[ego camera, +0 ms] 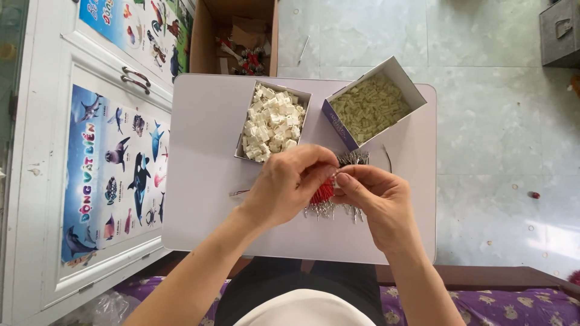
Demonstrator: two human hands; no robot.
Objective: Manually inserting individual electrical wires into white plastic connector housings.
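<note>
I see both hands meeting over the middle of the pale tabletop point(205, 121). The left hand point(284, 187) and the right hand point(377, 202) each close a narrow fingertip grip on the same bundle of red wires point(324, 192), whose bare metal ends fan out just below and above the fingers. The bundle sits between the two hands, just above the tabletop, near its front half.

Behind the hands stand two open boxes: a grey box of white connectors point(273, 121) and, just beside it to the right, a box of yellowish connectors point(370, 107). Both look nearly full, and I see no finished pieces set aside on the tabletop, so I judge the work to be early or mid-run, with most of the parts left. One loose wire point(239, 192) lies by the left wrist. A cardboard box point(238, 36) on the floor holds more wired pieces.
</note>
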